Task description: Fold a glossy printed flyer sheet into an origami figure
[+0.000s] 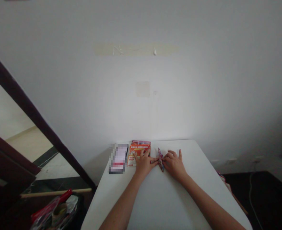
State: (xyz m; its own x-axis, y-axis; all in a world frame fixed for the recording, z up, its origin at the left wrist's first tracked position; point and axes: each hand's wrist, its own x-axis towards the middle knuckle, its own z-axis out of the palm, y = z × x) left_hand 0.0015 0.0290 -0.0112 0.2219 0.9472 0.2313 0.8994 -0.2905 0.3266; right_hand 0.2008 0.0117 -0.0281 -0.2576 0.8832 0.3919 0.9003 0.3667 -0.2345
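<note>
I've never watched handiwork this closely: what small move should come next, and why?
Perhaps a gentle squeeze along the patterned piece: it's narrow, and the left hand and right hand have digits at its opposite sides.

Bare hands [144, 164], slim forearms [124, 204] (bare too)

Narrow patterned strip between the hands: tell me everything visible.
The narrow, pinkish-purple patterned strip looks thin and paper-like, tapering at both ends. It slants slightly over the white table. The left hand and right hand hold it near mid-length from either side; folds are too small to make out.
</note>
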